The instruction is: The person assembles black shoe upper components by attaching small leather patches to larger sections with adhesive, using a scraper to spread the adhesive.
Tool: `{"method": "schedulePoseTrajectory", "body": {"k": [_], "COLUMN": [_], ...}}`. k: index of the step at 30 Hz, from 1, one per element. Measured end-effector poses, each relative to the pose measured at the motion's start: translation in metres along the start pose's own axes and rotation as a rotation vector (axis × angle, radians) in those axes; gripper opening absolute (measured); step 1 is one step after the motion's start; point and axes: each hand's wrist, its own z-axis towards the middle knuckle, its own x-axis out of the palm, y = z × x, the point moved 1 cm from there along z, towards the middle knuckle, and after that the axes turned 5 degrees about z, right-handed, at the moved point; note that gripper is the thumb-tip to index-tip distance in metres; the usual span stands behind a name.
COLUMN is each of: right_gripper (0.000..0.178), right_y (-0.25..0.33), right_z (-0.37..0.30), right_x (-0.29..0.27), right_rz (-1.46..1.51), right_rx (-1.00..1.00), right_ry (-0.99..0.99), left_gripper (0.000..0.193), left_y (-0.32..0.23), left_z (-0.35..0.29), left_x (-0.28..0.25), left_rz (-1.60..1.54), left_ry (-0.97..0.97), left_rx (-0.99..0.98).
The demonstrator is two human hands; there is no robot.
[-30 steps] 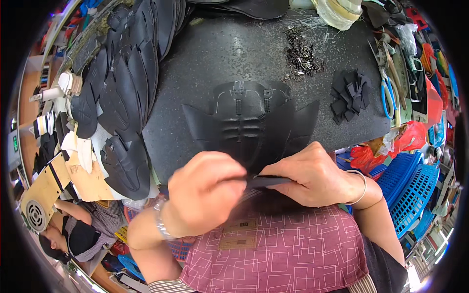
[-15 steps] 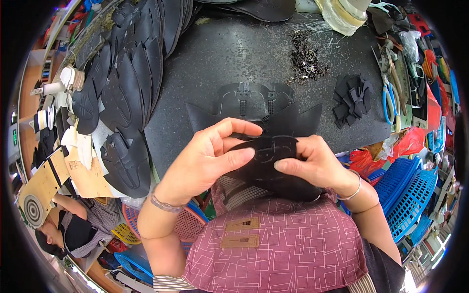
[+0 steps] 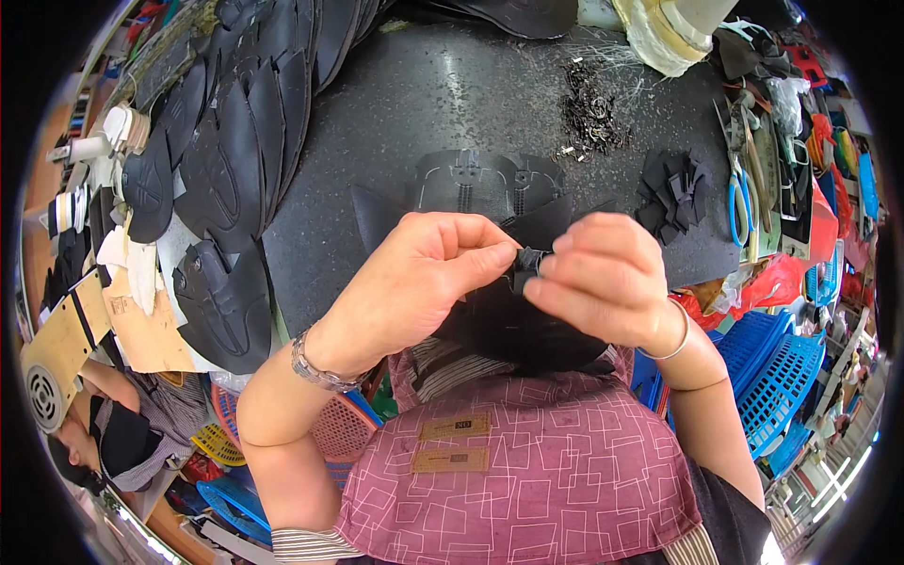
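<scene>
A black shoe upper (image 3: 518, 330) hangs in front of my apron, below both hands. My left hand (image 3: 428, 278) is closed, thumb and index finger pinching the edge of a small dark strip (image 3: 530, 262) at the top of the upper. My right hand (image 3: 607, 281) has its fingers bent and pinched around the other side of that strip. Whether the strip is joined to the upper is hidden by my fingers. Just beyond my hands, more black uppers (image 3: 461, 184) with stitched lines lie on the dark table (image 3: 395, 113).
At left stand stacked black uppers (image 3: 235, 169). Beyond my right hand lie a pile of small black pieces (image 3: 673, 193), dark metal bits (image 3: 593, 118) and blue-handled scissors (image 3: 739, 207). Blue plastic baskets (image 3: 782, 377) are at right; another person (image 3: 132, 424) sits at lower left.
My right hand has lifted off the upper's face and curled in toward my left. My left fingers have closed into a pinch. The upper has dropped lower and hangs beneath my hands.
</scene>
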Motion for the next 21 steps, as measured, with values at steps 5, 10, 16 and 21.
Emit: {"method": "schedulePoseTrajectory", "body": {"k": [5,10,16,21], "right_gripper": [0.033,0.057,0.061,0.044], "right_y": [0.0066,0.0026,-0.0001,0.0002], "right_z": [0.0049,0.0075,0.0091,0.0008], "right_x": [-0.0030,-0.0028,-0.0031,0.0011], "right_rz": [0.145,0.942,1.018,1.261], "right_rx": [0.458,1.280,1.338,1.381], "right_ry": [0.099,-0.113,-0.181,-0.240], "left_gripper": [0.019,0.019,0.015,0.013], "left_y": [-0.0030,0.0008,0.0029,0.0040], "left_z": [-0.0026,-0.0013,0.0008,0.0025], "left_x": [0.0023,0.0010,0.0029,0.0072], "left_rz": [0.014,0.048,0.079,0.058], "left_ry": [0.009,0.012,-0.072,-0.082], "left_rx": [0.036,0.012,0.025,0.039]}}
